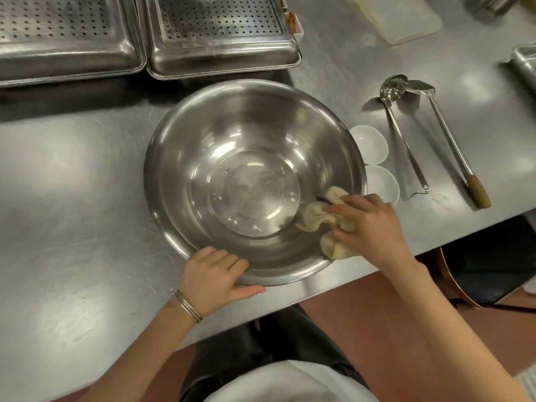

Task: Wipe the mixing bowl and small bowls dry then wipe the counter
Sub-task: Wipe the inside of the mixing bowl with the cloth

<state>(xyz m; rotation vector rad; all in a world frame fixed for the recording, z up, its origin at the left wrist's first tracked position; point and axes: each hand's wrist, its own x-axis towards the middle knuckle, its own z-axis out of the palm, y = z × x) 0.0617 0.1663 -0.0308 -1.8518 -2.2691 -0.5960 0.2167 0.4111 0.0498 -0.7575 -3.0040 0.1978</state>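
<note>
While the right hand [368, 224] presses a crumpled cloth [316, 216] against the inner wall, the left hand [216, 277] holds the mixing bowl [188, 158] by its near rim.
Mixing bowl: large, steel, upright, mid-worktop [72, 184], close to the near edge. Right hand closed round the pale cloth, low on the bowl's near-right inner side; cloth bunched, part trailing toward the flat base. Left hand: fingers curled over the rim, thumb along the outside below it; thin bangles [188, 307] on the wrist. Two white small bowls [369, 143] upright, just right of the mixing bowl, one behind the other. Further right, a ladle [403, 134] and a wooden-handled spatula [446, 134] lie side by side, heads at the far end. Two perforated trays [220, 33] at far left.
</note>
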